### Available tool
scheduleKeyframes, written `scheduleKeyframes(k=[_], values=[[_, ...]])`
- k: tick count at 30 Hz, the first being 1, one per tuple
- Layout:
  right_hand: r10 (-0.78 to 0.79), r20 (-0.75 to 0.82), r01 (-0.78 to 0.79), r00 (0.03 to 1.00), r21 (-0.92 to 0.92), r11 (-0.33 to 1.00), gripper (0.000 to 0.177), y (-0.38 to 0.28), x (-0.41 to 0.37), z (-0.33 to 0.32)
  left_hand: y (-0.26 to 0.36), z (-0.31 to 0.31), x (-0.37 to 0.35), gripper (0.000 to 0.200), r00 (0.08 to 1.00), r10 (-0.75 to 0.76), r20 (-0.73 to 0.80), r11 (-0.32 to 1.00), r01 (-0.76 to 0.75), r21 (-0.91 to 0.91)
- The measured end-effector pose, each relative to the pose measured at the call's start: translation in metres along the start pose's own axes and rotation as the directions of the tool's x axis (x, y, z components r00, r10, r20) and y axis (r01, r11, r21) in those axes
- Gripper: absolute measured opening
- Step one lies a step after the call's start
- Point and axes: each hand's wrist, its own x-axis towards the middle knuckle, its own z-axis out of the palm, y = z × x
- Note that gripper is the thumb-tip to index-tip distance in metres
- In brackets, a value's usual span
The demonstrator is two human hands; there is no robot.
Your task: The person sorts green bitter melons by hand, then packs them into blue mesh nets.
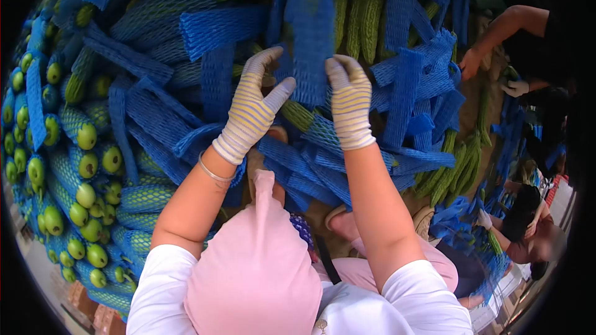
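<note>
A blue net sleeve (311, 37), slightly blurred, stands up between my hands in the upper middle. My left hand (253, 102), in a striped glove, is left of the sleeve with thumb and fingers apart and nothing between them. On the sleeve's right edge, the fingertips of my right hand (351, 99), gloved alike, are closed. Just below the sleeve, a green ridged gourd (297, 115) lies partly inside netting. More flat blue net sleeves (160, 115) lie around both hands.
Netted gourds (87, 164) are piled at the left, their round green ends showing. Bare gourds (371, 22) lie at the top, and several more (456, 170) at the right. A co-worker's bare arm (509, 25) reaches in at upper right; other gloved hands (515, 89) show near the right edge.
</note>
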Motion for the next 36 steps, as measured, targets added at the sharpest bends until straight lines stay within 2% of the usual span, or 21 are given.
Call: scheduleKeyframes(k=[1,2,3,4,5,7,9,11,12,13,15,17,18,19,21,25,27,28,30,34,36], values=[[0.124,-0.155,-0.055,0.980,0.386,0.921,0.031,-0.018,-0.005,-0.004,0.008,0.000,-0.007,0.058,1.000,-0.005,-0.006,1.000,0.005,0.000],[0.130,-0.137,-0.031,0.982,0.561,0.827,0.023,-0.028,-0.009,-0.009,0.022,0.003,-0.013,0.064,0.994,-0.087,0.065,0.988,0.095,-0.126],[0.146,-0.146,-0.030,0.978,0.601,0.799,0.022,-0.034,-0.015,-0.014,0.031,0.007,-0.018,0.070,0.977,-0.152,0.149,0.952,0.185,-0.243],[0.182,-0.154,-0.043,0.971,0.637,0.770,0.022,-0.036,-0.019,-0.014,0.029,0.011,-0.021,0.073,0.968,-0.120,0.220,0.939,0.183,-0.291],[0.217,-0.162,-0.054,0.963,0.670,0.740,0.022,-0.037,-0.023,-0.014,0.032,0.018,-0.022,0.068,0.974,-0.028,0.223,0.964,0.085,-0.250],[0.240,-0.105,-0.105,0.965,0.684,0.722,0.021,-0.036,-0.036,-0.010,0.044,0.030,-0.026,0.053,0.984,-0.013,0.179,0.916,0.084,-0.392],[0.248,-0.100,-0.125,0.964,0.652,0.748,0.020,-0.033,-0.046,-0.008,0.055,0.028,-0.026,0.043,0.988,-0.053,0.143,0.935,0.100,-0.340],[0.278,-0.011,-0.240,0.961,0.467,0.851,0.022,-0.026,-0.054,-0.008,0.054,0.028,-0.026,0.033,0.990,-0.094,0.101,0.951,0.119,-0.285],[0.239,-0.116,-0.170,0.964,0.420,0.891,0.032,-0.030,-0.060,-0.004,0.049,0.028,-0.026,0.027,0.997,-0.063,0.044,0.965,0.072,-0.251],[0.237,-0.114,-0.169,0.965,0.420,0.891,0.032,-0.029,-0.064,-0.007,0.045,0.027,-0.025,0.022,1.000,-0.028,-0.012,0.977,0.025,-0.212],[-0.023,-0.253,0.069,0.967,0.173,0.982,0.048,-0.036,-0.069,-0.011,0.045,0.024,-0.028,0.025,0.999,-0.052,-0.009,0.975,0.049,-0.216],[-0.050,0.059,0.023,0.997,0.392,0.920,0.062,-0.048,-0.086,-0.010,0.051,0.023,-0.034,0.031,0.998,-0.043,0.041,0.989,0.048,-0.143],[-0.030,0.197,-0.038,0.980,0.334,0.942,0.064,-0.049,-0.096,-0.010,0.048,0.022,-0.035,0.038,0.995,0.014,0.102,0.989,0.001,-0.145],[-0.007,0.329,-0.086,0.944,0.268,0.959,0.067,-0.050,-0.101,-0.011,0.052,0.026,-0.038,0.039,0.990,0.003,0.141,0.963,0.035,-0.267],[0.020,0.357,-0.112,0.934,0.238,0.965,0.067,-0.066,-0.096,-0.013,0.059,0.028,-0.037,0.037,0.981,-0.030,0.191,0.883,0.116,-0.454],[0.083,0.364,-0.172,0.928,0.219,0.960,0.061,-0.068,-0.093,-0.015,0.064,0.026,-0.038,0.035,0.976,-0.099,0.195,0.876,0.178,-0.448],[0.077,0.371,-0.177,0.925,0.245,0.953,0.056,-0.059,-0.092,-0.019,0.071,0.026,-0.039,0.034,0.972,-0.126,0.198,0.811,0.216,-0.543],[0.151,0.358,-0.269,0.921,0.309,0.912,0.055,-0.060,-0.094,-0.020,0.072,0.016,-0.039,0.037,0.944,-0.152,0.293,0.826,0.284,-0.487],[0.263,0.359,-0.406,0.895,0.415,0.814,0.054,-0.053,-0.095,-0.024,0.072,0.016,-0.039,0.039,0.942,-0.138,0.306,0.819,0.282,-0.499],[0.187,0.435,-0.434,0.881,0.583,0.686,0.054,-0.051,-0.092,-0.024,0.061,0.016,-0.039,0.047,0.935,-0.032,0.353,0.814,0.230,-0.533],[0.175,0.189,-0.254,0.966,0.584,0.771,0.051,-0.074,-0.093,-0.014,0.064,0.018,-0.040,0.050,0.939,-0.057,0.339,0.843,0.228,-0.488]])
